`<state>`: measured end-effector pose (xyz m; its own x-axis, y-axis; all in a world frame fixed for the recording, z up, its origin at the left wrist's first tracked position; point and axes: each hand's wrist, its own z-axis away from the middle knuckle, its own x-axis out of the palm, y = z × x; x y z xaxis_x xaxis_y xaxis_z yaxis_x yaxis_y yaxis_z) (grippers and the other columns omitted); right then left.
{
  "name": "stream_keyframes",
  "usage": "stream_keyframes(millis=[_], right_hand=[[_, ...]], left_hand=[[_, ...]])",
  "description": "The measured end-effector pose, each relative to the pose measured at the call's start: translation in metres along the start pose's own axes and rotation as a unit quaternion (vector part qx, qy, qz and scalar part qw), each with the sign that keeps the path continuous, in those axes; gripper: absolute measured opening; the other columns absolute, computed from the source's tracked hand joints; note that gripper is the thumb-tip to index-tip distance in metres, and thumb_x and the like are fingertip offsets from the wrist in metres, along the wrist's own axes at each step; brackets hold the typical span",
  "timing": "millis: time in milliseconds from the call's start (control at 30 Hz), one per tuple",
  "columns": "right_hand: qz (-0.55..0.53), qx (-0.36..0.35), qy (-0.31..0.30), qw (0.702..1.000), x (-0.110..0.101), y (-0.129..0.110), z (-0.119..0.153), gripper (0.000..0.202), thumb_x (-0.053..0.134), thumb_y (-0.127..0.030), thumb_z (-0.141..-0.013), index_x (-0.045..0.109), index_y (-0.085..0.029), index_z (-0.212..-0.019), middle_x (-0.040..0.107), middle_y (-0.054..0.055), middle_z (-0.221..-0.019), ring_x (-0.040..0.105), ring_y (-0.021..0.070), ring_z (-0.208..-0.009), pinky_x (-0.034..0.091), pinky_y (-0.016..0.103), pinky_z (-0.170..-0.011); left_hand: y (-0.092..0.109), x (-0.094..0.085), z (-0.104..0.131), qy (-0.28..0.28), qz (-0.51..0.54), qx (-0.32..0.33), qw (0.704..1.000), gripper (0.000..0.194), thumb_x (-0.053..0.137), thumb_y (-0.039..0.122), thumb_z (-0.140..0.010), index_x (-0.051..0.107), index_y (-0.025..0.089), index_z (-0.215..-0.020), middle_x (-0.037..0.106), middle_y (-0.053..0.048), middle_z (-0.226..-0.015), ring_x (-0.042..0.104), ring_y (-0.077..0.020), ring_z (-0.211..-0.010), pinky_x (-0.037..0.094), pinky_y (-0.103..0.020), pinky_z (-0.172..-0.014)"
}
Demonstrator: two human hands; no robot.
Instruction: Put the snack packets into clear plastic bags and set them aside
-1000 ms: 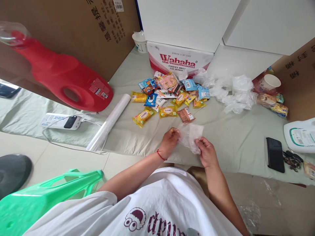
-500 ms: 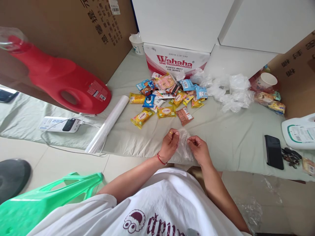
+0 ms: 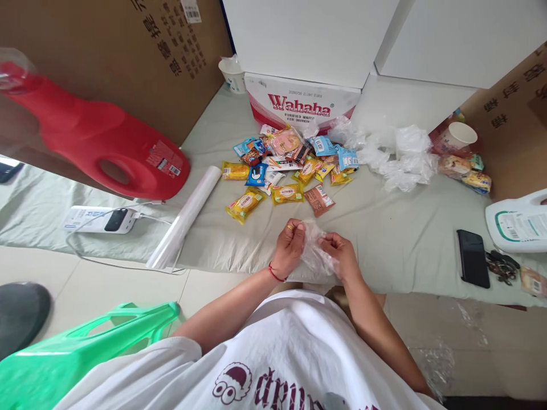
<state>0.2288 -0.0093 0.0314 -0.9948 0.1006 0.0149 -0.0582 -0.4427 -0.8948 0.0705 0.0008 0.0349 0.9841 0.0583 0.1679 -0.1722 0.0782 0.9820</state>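
While hands (image 3: 289, 249) pinch clear plastic (image 3: 315, 255), creased cloth (image 3: 405, 233), tiled floor (image 3: 89, 290)

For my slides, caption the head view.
Left fingers and right fingers hold thin clear plastic near packaged snacks.

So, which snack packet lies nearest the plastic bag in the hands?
The brown packet, at the right end of the front row, just beyond the plastic bag; that row's middle yellow packet and left yellow packet lie farther off.
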Motion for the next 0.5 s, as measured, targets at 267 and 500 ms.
stream_keyframes(millis=[267,500], right_hand=[[-0.043,0.010,0.066,0.997,-0.063,-0.016,0.002,0.050,0.092,-0.053,-0.056,0.064,-0.020,-0.082,0.054,-0.006,-0.061,0.035,0.0061,-0.047,0.020,0.020,-0.040],[0.173,-0.079,0.196,0.962,-0.113,-0.006,0.006,0.040,0.082,-0.055,-0.069,0.070,-0.019,-0.084,0.061,0.000,-0.071,0.047,0.0125,-0.059,0.037,0.026,-0.051]], left_hand=[[0.002,-0.043,-0.021,0.103,-0.027,-0.006,0.994,0.035,0.058,0.054,-0.096,0.048,0.023,-0.084,0.038,0.008,-0.060,0.033,-0.0109,-0.053,0.029,-0.024,-0.051],[-0.008,-0.048,-0.027,0.124,-0.060,-0.032,0.990,0.027,0.057,0.045,-0.097,0.050,0.022,-0.083,0.041,0.006,-0.064,0.035,-0.0117,-0.057,0.030,-0.024,-0.055]])
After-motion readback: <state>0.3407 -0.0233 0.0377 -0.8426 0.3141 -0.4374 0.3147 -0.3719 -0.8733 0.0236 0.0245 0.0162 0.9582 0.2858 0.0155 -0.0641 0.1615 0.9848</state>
